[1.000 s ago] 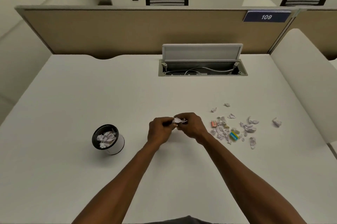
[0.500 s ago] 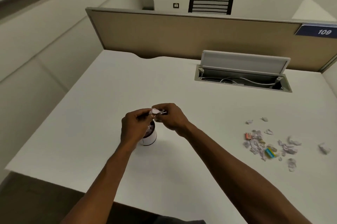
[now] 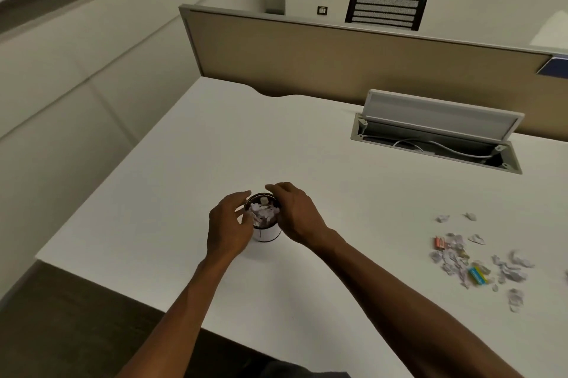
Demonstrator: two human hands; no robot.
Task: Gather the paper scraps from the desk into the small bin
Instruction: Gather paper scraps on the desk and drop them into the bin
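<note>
- Small bin point(image 3: 266, 231) stands on the desk point(image 3: 190, 162) near its front-left part, already well filled with crumpled paper point(image 3: 261, 213); a small pale piece sits at the top by the far rim.
- Left hand point(image 3: 228, 228) and right hand point(image 3: 294, 214) flank the bin's mouth, one on each side, fingers loosely spread and relaxed; neither holds anything visible.
- Whether the fingers touch the rim cannot be told from this view.
- Judged step: dropping a scrap into the bin, hands just letting go above it.
- Remaining paper scraps point(image 3: 479, 257) lie scattered well apart to the right, mixed with a blue-yellow item point(image 3: 477, 275) and a small orange item point(image 3: 440, 243).
- To do it well: release directly over the opening, avoid knocking the light bin, press contents down if they crowd the rim.
- Next reach probably calls for picking paper only, leaving the coloured items.
</note>
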